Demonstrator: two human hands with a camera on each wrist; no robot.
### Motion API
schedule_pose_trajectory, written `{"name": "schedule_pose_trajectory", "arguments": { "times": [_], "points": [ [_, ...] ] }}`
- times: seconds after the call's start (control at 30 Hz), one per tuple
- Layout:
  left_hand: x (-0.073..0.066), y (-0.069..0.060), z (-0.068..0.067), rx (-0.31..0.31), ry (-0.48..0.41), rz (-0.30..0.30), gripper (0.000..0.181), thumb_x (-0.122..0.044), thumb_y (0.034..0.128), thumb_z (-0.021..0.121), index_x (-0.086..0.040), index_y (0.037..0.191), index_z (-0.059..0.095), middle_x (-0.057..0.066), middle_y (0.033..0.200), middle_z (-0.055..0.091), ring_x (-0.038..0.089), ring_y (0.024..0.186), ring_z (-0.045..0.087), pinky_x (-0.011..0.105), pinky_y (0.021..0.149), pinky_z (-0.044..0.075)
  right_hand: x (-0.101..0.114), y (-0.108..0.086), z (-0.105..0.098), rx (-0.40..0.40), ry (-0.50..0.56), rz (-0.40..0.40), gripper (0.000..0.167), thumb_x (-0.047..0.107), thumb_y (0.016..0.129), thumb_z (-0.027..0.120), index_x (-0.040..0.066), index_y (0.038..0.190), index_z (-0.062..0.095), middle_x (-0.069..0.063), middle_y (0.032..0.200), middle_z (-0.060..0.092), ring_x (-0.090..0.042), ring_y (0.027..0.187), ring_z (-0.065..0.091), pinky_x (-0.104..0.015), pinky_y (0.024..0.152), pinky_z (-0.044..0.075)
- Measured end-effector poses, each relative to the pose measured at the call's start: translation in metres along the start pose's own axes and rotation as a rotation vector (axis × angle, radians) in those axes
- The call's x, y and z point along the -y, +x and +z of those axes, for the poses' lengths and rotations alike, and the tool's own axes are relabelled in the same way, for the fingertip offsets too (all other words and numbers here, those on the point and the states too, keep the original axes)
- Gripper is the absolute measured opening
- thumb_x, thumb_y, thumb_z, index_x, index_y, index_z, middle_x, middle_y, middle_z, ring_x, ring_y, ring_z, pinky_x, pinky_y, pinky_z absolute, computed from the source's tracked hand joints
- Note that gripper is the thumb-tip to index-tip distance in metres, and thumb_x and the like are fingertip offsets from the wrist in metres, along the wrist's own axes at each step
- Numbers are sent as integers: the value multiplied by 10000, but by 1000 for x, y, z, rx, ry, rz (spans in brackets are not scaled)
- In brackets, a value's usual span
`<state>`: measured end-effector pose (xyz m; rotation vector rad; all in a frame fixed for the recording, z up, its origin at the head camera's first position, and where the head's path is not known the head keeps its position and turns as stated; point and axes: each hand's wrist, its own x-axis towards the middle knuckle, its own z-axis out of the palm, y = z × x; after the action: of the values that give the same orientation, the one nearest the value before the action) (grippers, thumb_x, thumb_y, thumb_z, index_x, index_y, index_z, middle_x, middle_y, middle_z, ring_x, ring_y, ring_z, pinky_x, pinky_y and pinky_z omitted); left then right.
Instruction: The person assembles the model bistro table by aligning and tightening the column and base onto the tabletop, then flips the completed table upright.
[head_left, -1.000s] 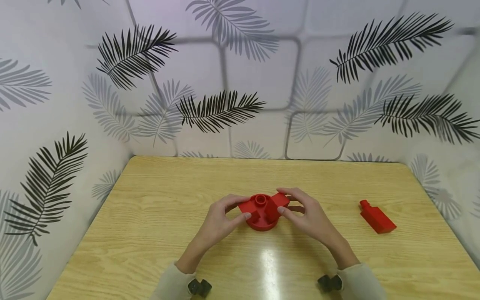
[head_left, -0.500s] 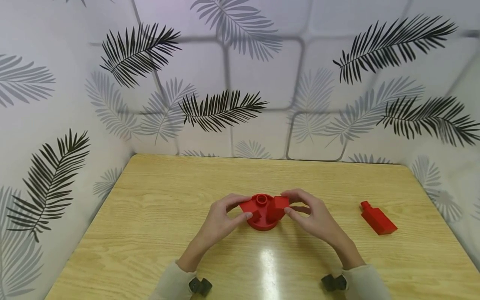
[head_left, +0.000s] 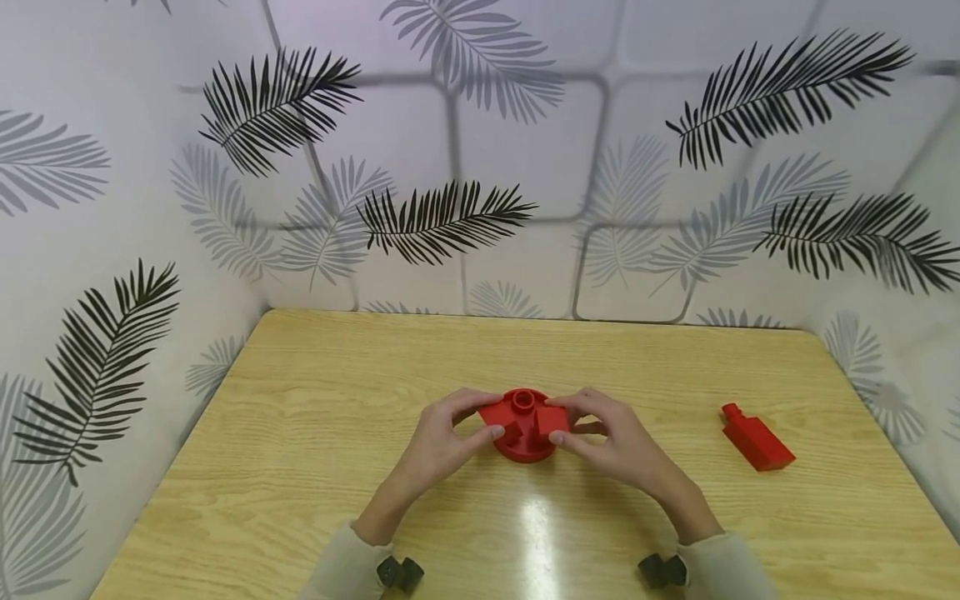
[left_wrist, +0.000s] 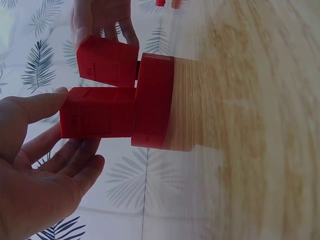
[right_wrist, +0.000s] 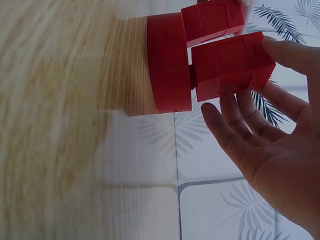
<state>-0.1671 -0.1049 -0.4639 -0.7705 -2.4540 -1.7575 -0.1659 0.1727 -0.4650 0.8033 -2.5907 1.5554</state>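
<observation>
A round red base (head_left: 523, 452) with a raised ring (head_left: 523, 401) stands on the table between the hands. The left hand (head_left: 442, 442) pinches a red block (head_left: 498, 414) on the base's left side; in the left wrist view that block (left_wrist: 97, 112) meets the base (left_wrist: 154, 100) squarely. The right hand (head_left: 626, 437) grips a second red block (head_left: 552, 422) at the base's right side. In the right wrist view this block (right_wrist: 232, 65) is tilted, and a short dark-looking neck shows between it and the base (right_wrist: 169, 62).
Another red block with a narrow neck (head_left: 759, 442) lies on its side on the wooden table (head_left: 315, 375), to the right of the right hand. A leaf-patterned wall covering (head_left: 517, 258) stands behind and beside the table.
The block in the right hand has turned and now leans nearer the front, its top facing the head camera. The right fingers have shifted with it; the left hand has barely moved.
</observation>
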Motion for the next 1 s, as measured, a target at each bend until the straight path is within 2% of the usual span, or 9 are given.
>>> {"name": "schedule_pose_trajectory", "arguments": {
  "times": [0.13, 0.27, 0.37, 0.5, 0.73, 1.0],
  "points": [
    [1, 0, 0, 0, 5, 7, 382, -117, 919, 789, 14, 1265, 696, 97, 1197, 703, 261, 1152, 652, 409, 1046, 523, 0, 0, 2, -35, -26, -19, 348, 209, 917, 804, 135, 1245, 714, 2, 1189, 639, -229, 1112, 640, -385, 892, 608],
    [1, 0, 0, 1, 5, 8, 382, -112, 920, 787, 16, 1268, 694, 101, 1203, 702, 266, 1158, 651, 422, 1050, 520, 2, 2, 5, -44, 15, -55, 370, 174, 920, 798, 101, 1267, 693, -51, 1264, 674, -241, 1153, 656, -412, 883, 612],
    [2, 0, 0, 1, 0, 5, 382, -106, 919, 786, 19, 1268, 692, 104, 1207, 701, 268, 1162, 650, 415, 1055, 516, 2, 3, 7, -29, 25, -84, 386, 156, 931, 784, 93, 1298, 683, -58, 1239, 692, -229, 1094, 677, -376, 811, 631],
    [2, 0, 1, 3, -5, -2, 385, -110, 919, 787, 13, 1271, 693, 102, 1214, 700, 264, 1164, 650, 425, 1058, 512, 3, 4, 7, -18, -20, -105, 382, 174, 923, 795, 109, 1287, 701, -13, 1212, 689, -195, 1032, 661, -325, 743, 631],
    [4, -1, 1, -4, -22, -2, 379, -111, 914, 792, -5, 1267, 701, 110, 1215, 700, 274, 1165, 649, 452, 1061, 507, 5, 2, 3, 9, -25, -74, 404, 111, 931, 768, 112, 1324, 678, -1, 1269, 683, -183, 1026, 648, -335, 766, 628],
    [3, 0, 1, -4, -24, 0, 375, -111, 916, 791, -17, 1268, 703, 101, 1215, 700, 262, 1166, 649, 417, 1064, 507, 4, 7, 8, -85, -61, -65, 369, 174, 907, 811, 72, 1239, 687, 6, 1119, 705, -208, 948, 663, -343, 743, 630]
  ]
}}
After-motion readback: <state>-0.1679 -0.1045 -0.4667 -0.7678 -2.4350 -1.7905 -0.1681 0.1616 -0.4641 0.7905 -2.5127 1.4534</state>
